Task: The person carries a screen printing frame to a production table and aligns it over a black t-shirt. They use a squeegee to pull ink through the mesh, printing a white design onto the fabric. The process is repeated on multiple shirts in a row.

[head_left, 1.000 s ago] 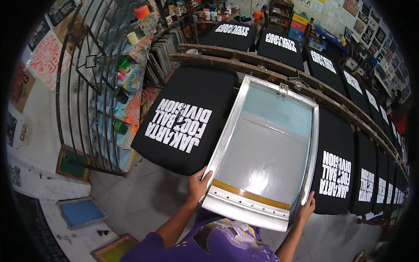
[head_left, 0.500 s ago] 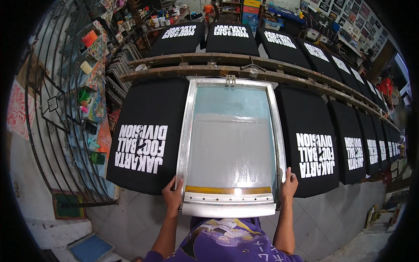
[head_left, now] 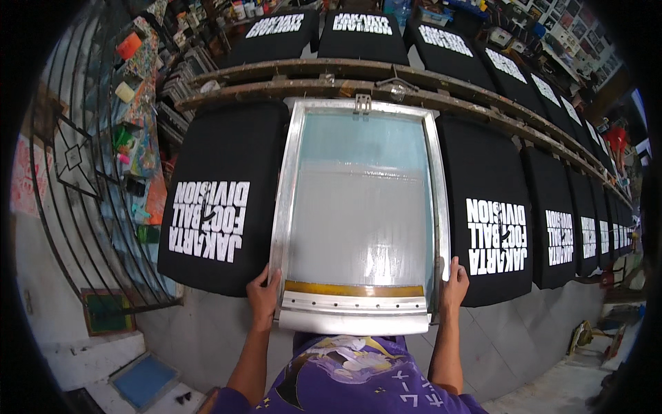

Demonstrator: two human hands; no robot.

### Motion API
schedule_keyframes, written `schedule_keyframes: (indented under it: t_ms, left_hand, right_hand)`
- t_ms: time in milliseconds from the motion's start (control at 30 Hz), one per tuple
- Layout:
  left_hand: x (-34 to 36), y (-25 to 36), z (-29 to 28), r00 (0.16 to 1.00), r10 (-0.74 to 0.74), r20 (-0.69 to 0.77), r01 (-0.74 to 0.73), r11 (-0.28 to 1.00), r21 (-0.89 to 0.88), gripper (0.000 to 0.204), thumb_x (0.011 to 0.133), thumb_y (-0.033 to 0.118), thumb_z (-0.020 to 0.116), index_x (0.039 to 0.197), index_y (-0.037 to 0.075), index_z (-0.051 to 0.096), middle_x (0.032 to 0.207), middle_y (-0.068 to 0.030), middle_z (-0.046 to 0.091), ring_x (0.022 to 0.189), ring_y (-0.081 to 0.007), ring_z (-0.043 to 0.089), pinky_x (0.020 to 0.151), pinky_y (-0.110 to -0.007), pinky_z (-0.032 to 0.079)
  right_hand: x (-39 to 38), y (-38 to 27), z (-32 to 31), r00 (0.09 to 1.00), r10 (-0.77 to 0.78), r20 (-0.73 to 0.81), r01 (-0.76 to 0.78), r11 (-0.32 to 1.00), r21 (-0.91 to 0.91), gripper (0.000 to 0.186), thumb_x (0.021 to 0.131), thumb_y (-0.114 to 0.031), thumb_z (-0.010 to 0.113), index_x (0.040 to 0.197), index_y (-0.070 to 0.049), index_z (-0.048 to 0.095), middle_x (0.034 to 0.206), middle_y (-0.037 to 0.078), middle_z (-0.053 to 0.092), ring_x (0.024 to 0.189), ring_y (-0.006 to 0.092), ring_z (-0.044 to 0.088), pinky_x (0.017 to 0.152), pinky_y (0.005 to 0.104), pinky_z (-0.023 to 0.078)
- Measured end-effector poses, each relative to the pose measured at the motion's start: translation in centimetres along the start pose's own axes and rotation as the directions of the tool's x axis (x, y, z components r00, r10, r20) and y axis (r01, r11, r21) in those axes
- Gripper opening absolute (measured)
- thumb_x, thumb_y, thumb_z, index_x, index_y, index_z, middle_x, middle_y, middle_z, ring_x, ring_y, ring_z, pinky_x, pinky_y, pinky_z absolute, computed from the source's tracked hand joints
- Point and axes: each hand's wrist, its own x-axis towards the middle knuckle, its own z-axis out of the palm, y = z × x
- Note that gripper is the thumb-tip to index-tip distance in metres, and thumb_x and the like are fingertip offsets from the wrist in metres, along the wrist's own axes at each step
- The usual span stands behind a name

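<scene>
A silkscreen frame (head_left: 324,106) with a silver metal border lies in front of me between two black shirts. Pale blue shows at the far end of its mesh (head_left: 355,221), and grey over the rest. Across the near end rests a squeegee (head_left: 355,303) with an amber blade and a silver holder. My left hand (head_left: 262,300) grips the frame's left side near the close corner, its fingers partly hidden. On the opposite side, my right hand (head_left: 453,286) is closed around the frame's edge. Neither hand touches the squeegee.
White-printed black shirts lie to the left (head_left: 227,148) and right (head_left: 483,162), with several more along both rows. Wooden rails (head_left: 262,95) run between the rows. A black metal grille (head_left: 74,159) and paint-stained shelf (head_left: 141,103) stand left. A blue panel (head_left: 143,381) lies low left.
The whole view has shifted, so the frame, rails and shirts sit higher in the picture. Both hands keep their hold on the frame's sides, and the squeegee stays at its near end.
</scene>
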Motion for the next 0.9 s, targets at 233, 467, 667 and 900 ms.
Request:
schedule_keyframes:
  t_ms: [233, 467, 667, 900]
  left_hand:
    - [1.5, -3.4, 1.2, 1.000, -0.023, 0.008, 0.023, 1.000, -0.020, 0.047, 0.092, 0.024, 0.080, 0.130, -0.002, 0.069, 0.111, -0.0168, 0.077, 0.100, -0.0148, 0.069, 0.094, -0.030, 0.052]
    - [1.8, -4.0, 1.7, 0.998, -0.058, -0.038, 0.053, 0.991, -0.127, 0.047, 0.088, 0.025, 0.085, 0.126, 0.001, 0.073, 0.110, -0.0153, 0.076, 0.097, -0.0148, 0.068, 0.090, -0.030, 0.053]
    - [0.8, -3.0, 2.5, 0.955, 0.127, -0.266, -0.132, 0.991, -0.001, 0.033, 0.091, 0.023, 0.082, 0.115, 0.002, 0.078, 0.106, -0.0140, 0.076, 0.093, -0.0191, 0.072, 0.084, -0.030, 0.056]
    - [-1.7, 0.2, 1.0, 0.926, 0.224, -0.305, -0.246, 0.969, -0.035, 0.028, 0.096, 0.026, 0.076, 0.114, 0.004, 0.078, 0.109, -0.0100, 0.076, 0.091, -0.0173, 0.071, 0.083, -0.030, 0.056]
  right_hand:
    - [0.6, 2.2, 1.3, 0.992, -0.082, -0.093, 0.068, 0.986, -0.151, 0.047, 0.106, -0.040, 0.061, 0.087, 0.003, 0.069, 0.068, -0.002, 0.054, 0.063, 0.0070, 0.043, 0.056, 0.0280, 0.035]
    - [-0.5, 1.9, 1.1, 0.954, -0.299, 0.006, 0.297, 0.945, -0.138, 0.049, 0.101, -0.023, 0.068, 0.140, 0.004, 0.055, 0.128, 0.021, 0.065, 0.117, 0.0300, 0.063, 0.104, 0.0418, 0.047]
    - [-8.4, -6.8, -2.9, 0.502, -0.170, 0.848, 0.664, 0.704, -0.252, 0.060, 0.074, -0.017, 0.085, 0.127, -0.001, 0.063, 0.120, 0.019, 0.060, 0.114, 0.0374, 0.059, 0.103, 0.0432, 0.046]
    - [-9.6, -2.7, -3.1, 0.183, -0.298, 0.937, 0.983, 0.078, -0.168, 0.053, 0.069, -0.007, 0.078, 0.121, -0.004, 0.067, 0.116, 0.018, 0.066, 0.109, 0.0352, 0.062, 0.098, 0.0456, 0.049]
